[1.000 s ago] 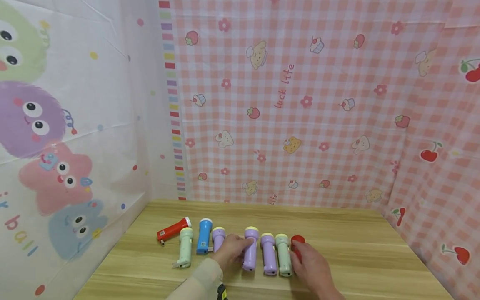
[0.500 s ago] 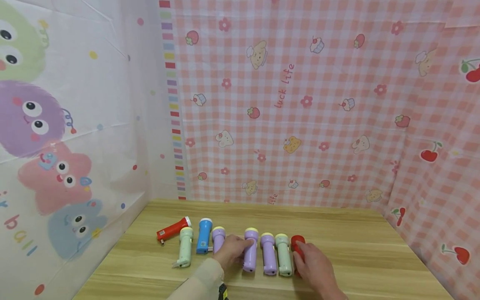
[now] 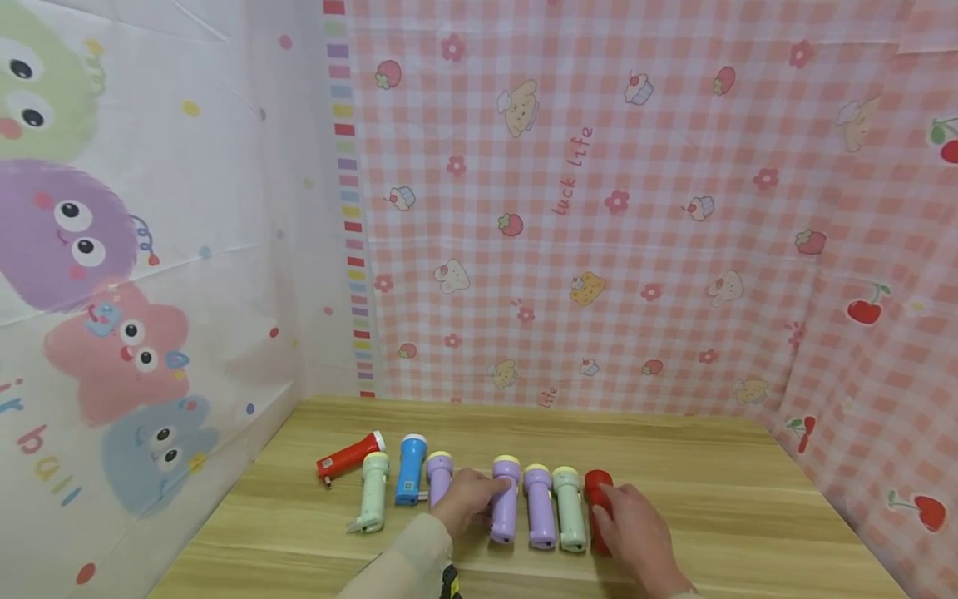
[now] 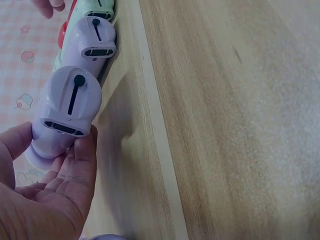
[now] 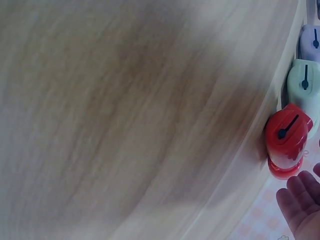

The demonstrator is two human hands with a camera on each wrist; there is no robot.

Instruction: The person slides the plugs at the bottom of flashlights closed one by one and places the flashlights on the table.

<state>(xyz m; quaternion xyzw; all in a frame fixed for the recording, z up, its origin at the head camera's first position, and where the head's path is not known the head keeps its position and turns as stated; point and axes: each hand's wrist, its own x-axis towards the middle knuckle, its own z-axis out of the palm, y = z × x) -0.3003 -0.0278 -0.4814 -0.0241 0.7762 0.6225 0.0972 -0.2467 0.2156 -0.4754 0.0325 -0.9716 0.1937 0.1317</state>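
My left hand grips a purple flashlight from its left side. In the left wrist view, thumb and fingers lie on either side of that flashlight, whose end shows a black slot. To its right lie another purple flashlight and a pale green flashlight. A red flashlight ends this row. Beside it is my right hand, partly covering it from the head camera. The right wrist view shows the fingers extended near the red flashlight, not wrapped around it.
Left of my left hand lie a partly hidden purple flashlight, a blue flashlight, a pale green flashlight and a tilted red flashlight. The wooden table meets a pink checked cloth behind.
My right hand has drawn slightly right, and more of the red flashlight beside it shows. The left hand keeps its grip on the purple flashlight. The head view has shifted a little.
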